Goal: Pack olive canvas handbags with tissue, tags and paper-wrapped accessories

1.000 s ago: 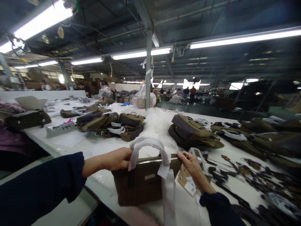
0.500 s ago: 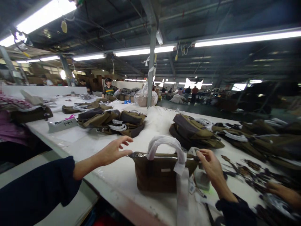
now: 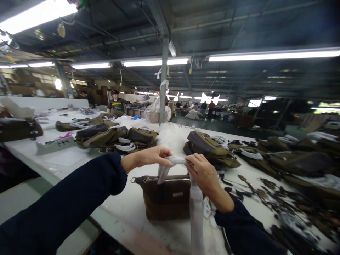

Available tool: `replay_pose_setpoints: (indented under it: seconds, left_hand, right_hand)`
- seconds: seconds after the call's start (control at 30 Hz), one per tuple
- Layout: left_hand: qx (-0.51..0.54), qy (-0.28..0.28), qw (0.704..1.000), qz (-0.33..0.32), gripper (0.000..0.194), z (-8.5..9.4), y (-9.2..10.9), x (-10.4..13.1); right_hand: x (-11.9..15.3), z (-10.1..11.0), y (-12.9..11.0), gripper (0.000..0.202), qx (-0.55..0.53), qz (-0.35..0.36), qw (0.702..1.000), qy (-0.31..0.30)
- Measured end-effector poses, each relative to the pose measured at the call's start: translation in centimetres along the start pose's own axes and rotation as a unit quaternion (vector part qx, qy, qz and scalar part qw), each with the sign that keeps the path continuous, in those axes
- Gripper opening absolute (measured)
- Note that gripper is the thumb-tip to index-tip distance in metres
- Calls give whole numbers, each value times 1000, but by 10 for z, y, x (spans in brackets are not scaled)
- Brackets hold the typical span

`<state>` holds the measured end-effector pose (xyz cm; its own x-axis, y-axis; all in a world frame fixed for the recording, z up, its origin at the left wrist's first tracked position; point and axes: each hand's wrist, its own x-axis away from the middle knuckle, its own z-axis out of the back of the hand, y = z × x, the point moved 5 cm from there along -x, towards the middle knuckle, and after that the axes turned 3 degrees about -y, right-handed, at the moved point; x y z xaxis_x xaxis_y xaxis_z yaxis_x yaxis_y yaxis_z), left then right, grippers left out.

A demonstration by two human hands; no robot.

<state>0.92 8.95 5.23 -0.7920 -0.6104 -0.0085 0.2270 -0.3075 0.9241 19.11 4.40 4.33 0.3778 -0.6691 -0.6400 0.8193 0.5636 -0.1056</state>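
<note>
An olive-brown handbag [image 3: 166, 202] stands upright on the white table in front of me, its top zipper and small front label showing. White wrapping covers its handle [image 3: 177, 160], which arches above the zipper. My left hand [image 3: 154, 156] pinches the handle's top from the left. On the right side of the same arch, my right hand [image 3: 203, 171] has its fingers closed round the wrapped handle. A long white wrapped strip [image 3: 196, 219] hangs down the bag's front right, over the table edge. Small tags [image 3: 206, 209] lie by the bag's right side.
Piles of olive and grey bags lie behind on the left [image 3: 106, 136] and right [image 3: 209, 148]. Dark straps and small brown parts [image 3: 262, 191] are scattered at right. A grey box [image 3: 55, 144] sits at left. A metal post [image 3: 163, 85] rises behind the table. A co-worker [image 3: 117, 102] is farther back.
Both hands have moved from the bag's two top corners inward and up to the wrapped handle, and now grip it. The view has shifted slightly to the right.
</note>
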Motion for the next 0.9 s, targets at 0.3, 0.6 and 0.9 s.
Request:
replay_pose_setpoints:
  seconds: [0.3,0.6,0.9]
  left_hand:
    - [-557,253,784,-110,7,-36,27,22]
    - [-459,260,847,-70,17,-27,22,26]
    - [76,34,996,-14,27,-37,-1,20]
  right_hand:
    - [6,3,2,10,-106,-41,992,51]
    - [5,-19,0,33,-457,-160,858,-170]
    - [1,-25,20,35,-574,-177,770,-214]
